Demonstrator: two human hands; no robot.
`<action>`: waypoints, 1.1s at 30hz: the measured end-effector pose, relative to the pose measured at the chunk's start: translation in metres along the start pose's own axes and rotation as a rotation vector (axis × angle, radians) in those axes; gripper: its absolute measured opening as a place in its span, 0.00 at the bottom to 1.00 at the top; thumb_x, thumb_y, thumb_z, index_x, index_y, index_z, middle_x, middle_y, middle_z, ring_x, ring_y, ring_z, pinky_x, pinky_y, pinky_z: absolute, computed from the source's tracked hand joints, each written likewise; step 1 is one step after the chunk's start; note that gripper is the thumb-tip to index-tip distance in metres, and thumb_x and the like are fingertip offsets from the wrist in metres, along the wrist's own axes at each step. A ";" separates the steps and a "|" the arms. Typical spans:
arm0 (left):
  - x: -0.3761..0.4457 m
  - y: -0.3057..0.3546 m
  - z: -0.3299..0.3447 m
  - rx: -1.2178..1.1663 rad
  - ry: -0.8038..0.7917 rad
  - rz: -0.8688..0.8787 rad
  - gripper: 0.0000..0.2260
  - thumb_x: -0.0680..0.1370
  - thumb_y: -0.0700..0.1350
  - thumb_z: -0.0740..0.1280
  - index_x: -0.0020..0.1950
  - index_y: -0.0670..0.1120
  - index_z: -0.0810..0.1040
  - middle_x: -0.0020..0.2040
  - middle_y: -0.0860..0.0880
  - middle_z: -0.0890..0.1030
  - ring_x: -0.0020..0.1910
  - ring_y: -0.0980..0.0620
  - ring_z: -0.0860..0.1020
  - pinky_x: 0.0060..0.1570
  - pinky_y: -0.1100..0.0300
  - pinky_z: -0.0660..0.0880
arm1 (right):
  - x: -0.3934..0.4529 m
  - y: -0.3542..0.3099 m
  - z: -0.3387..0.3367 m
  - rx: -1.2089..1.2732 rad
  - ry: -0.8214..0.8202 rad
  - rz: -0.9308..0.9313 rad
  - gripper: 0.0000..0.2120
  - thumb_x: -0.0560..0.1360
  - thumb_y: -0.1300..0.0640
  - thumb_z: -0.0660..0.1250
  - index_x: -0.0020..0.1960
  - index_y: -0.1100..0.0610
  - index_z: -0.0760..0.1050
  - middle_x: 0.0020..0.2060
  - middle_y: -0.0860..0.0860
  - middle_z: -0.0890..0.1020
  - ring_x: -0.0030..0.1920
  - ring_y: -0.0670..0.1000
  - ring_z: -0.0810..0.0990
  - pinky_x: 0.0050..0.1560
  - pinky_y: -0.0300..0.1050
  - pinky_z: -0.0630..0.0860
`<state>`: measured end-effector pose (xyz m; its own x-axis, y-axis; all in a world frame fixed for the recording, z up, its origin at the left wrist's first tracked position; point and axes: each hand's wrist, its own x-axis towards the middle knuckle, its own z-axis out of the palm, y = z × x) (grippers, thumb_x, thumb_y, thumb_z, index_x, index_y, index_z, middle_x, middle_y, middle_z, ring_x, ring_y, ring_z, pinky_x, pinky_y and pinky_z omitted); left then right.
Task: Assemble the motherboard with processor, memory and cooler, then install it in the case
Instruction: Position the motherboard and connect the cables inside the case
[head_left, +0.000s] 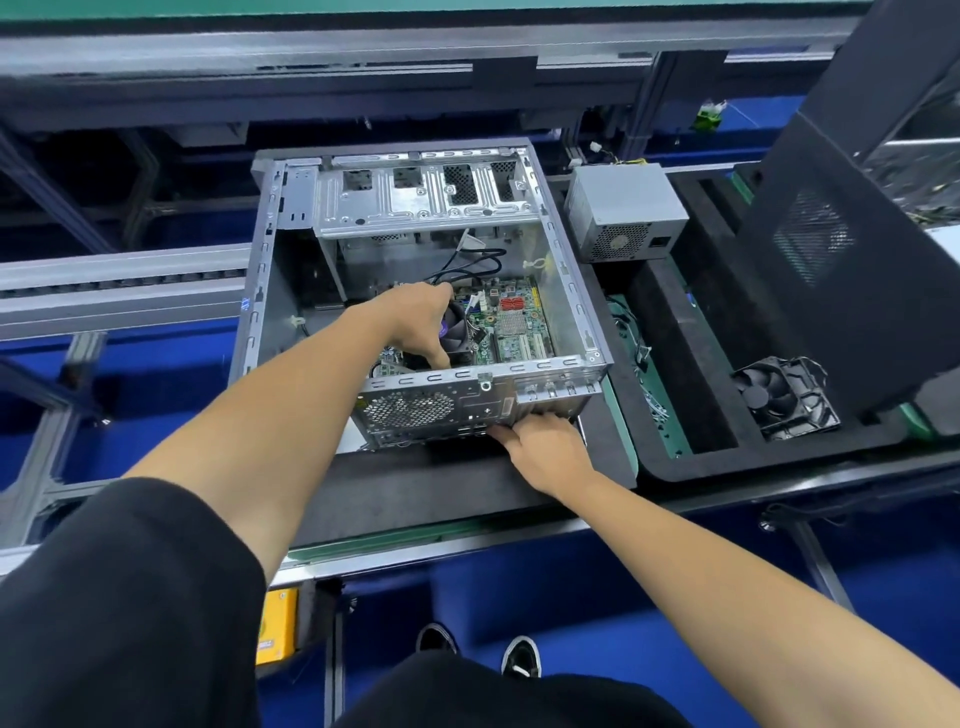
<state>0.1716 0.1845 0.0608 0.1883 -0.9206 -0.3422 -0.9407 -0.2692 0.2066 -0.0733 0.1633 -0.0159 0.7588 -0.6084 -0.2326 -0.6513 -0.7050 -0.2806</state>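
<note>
Seating motherboard (511, 332) in case (582, 332) | left hand (415, 322) grasps cooler (457, 332), steering | right hand (540, 441) fingers straight, bracing rear panel (441, 405)

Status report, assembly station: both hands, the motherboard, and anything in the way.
Left hand inside case, gripping cooler. Right hand fingers at rear panel, steadying. Motherboard down inside case. Loose black cables lie just behind the board.

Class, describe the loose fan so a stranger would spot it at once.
Start at the open case, then look right to the black foam tray. The loose fan lies near its front right corner, black in a plastic frame, unlike the boxy grey power supply behind.
</note>
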 end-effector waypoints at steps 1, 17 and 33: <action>-0.001 0.000 0.000 -0.008 0.000 -0.002 0.30 0.61 0.56 0.79 0.50 0.45 0.65 0.37 0.50 0.71 0.37 0.48 0.72 0.34 0.54 0.68 | 0.000 0.000 0.000 -0.005 0.005 -0.001 0.26 0.80 0.41 0.55 0.43 0.61 0.78 0.44 0.59 0.82 0.50 0.60 0.79 0.49 0.48 0.71; -0.005 -0.011 -0.005 -0.047 -0.037 -0.002 0.31 0.62 0.56 0.78 0.51 0.45 0.65 0.40 0.48 0.73 0.36 0.50 0.72 0.32 0.56 0.67 | 0.004 -0.002 -0.004 0.017 -0.111 0.060 0.26 0.80 0.39 0.55 0.53 0.61 0.79 0.48 0.59 0.82 0.51 0.60 0.79 0.48 0.48 0.72; -0.006 -0.012 -0.001 -0.114 0.056 -0.012 0.36 0.59 0.58 0.79 0.58 0.43 0.67 0.46 0.47 0.75 0.43 0.46 0.74 0.39 0.53 0.72 | 0.002 -0.001 -0.003 -0.008 -0.086 0.034 0.23 0.80 0.40 0.55 0.40 0.59 0.72 0.43 0.60 0.81 0.47 0.61 0.79 0.47 0.49 0.73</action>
<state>0.1818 0.1929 0.0618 0.2181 -0.9306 -0.2939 -0.9006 -0.3079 0.3068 -0.0706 0.1617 -0.0128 0.7338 -0.5987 -0.3211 -0.6765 -0.6875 -0.2641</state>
